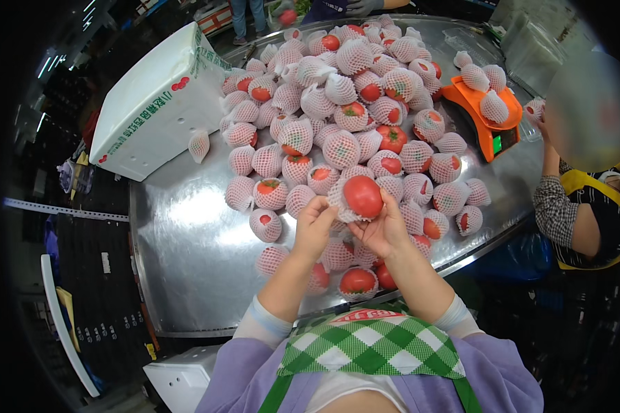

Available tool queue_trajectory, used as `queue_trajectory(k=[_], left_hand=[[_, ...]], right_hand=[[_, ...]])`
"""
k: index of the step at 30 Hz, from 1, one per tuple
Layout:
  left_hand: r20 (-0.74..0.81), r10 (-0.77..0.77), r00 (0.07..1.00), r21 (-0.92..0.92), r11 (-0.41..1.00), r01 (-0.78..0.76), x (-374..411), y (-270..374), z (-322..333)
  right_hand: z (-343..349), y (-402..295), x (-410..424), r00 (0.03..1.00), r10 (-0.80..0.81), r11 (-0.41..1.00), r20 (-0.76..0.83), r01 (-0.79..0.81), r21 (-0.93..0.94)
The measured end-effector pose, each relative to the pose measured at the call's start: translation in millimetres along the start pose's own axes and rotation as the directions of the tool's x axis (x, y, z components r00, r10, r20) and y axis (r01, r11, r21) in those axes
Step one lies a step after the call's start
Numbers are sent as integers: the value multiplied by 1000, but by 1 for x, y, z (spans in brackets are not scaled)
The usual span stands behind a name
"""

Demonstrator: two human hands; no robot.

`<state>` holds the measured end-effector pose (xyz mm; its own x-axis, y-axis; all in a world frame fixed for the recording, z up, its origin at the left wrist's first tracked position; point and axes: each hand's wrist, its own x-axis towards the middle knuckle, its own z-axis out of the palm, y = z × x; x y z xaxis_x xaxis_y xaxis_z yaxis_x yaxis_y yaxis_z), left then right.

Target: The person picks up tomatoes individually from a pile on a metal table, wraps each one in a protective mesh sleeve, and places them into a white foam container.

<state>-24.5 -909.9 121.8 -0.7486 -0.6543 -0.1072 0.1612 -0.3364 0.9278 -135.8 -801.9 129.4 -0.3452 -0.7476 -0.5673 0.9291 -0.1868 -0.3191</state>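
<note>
Between my two hands is a red tomato [363,196], partly inside a white foam net sleeve [341,199]. My left hand [314,222] pinches the sleeve's edge on the left side. My right hand [382,227] cups the tomato from below and from the right, its thumb against the red skin. Around and beyond my hands lie many more tomatoes in foam nets, such as one netted tomato [269,193] to the left. Below my wrists, near the table's front edge, a large tomato [357,282] sits partly bare in its net.
A steel table [186,268] carries the heap. At the back left stands a white foam box [150,103] bearing writing. An orange scale [483,111] on the right holds several netted tomatoes. A person [584,211] stands at the right edge, one hand at a netted tomato [533,110].
</note>
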Motion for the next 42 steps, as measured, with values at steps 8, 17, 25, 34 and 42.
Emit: queue_trajectory(k=[8, 17, 25, 34, 42], left_hand=[[-79, 58, 995, 50, 997, -54, -10, -9, 43], [348, 578, 739, 718, 342, -606, -3, 5, 138], [430, 606, 669, 719, 218, -660, 6, -25, 179], [375, 295, 879, 774, 423, -472, 5, -46, 154], [89, 201, 976, 824, 535, -185, -27, -42, 61]], right_hand=[[-40, -22, -13, 999, -17, 985, 48, 25, -170], [-59, -95, -43, 833, -479, 697, 277, 553, -456], [-96, -121, -52, 724, -605, 491, 331, 667, -560], [-168, -229, -4, 595, -801, 351, 75, 566, -746], [-224, -311, -21, 623, -747, 564, -233, 408, -718]])
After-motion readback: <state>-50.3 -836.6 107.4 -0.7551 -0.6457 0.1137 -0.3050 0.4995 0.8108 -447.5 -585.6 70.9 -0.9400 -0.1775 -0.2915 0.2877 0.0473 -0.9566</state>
